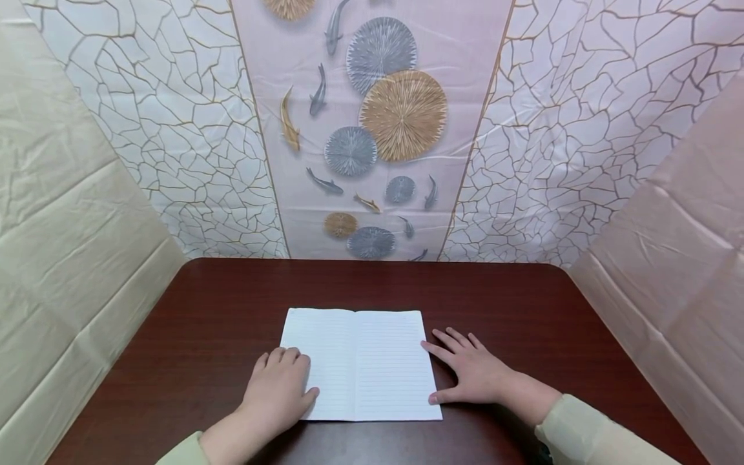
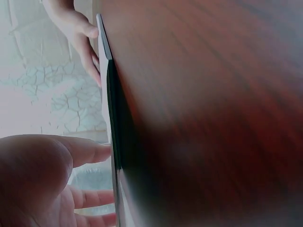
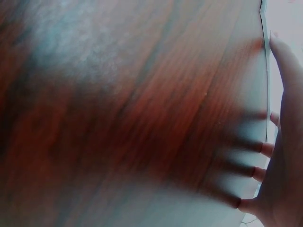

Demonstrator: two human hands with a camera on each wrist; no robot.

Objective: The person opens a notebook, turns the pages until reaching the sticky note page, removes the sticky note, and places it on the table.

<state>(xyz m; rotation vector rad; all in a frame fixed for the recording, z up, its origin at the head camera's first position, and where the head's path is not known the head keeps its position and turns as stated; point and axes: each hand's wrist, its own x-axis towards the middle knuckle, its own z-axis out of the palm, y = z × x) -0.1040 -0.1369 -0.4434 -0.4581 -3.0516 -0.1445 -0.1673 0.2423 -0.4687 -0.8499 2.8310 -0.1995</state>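
Observation:
An open notebook [image 1: 386, 361] with blank ruled white pages lies flat on the dark wooden table, its fold running down the middle. My left hand [image 1: 276, 387] rests over the outer edge of the left page, thumb on the paper. In the left wrist view, the thumb [image 2: 92, 152] touches the page near the thin dark edge of the notebook [image 2: 112, 99]. My right hand [image 1: 473, 371] spreads its fingers beside the right page. Its thumb and index finger reach that page's edge, while the other fingertips [image 3: 258, 173] touch the tabletop.
The reddish-brown table [image 1: 360, 284] extends around the notebook. A patterned curtain [image 1: 372, 129] with fish and round leaf shapes hangs behind its far edge. Beige cloth [image 1: 75, 290] stands along the left side, and similar cloth [image 1: 668, 258] along the right.

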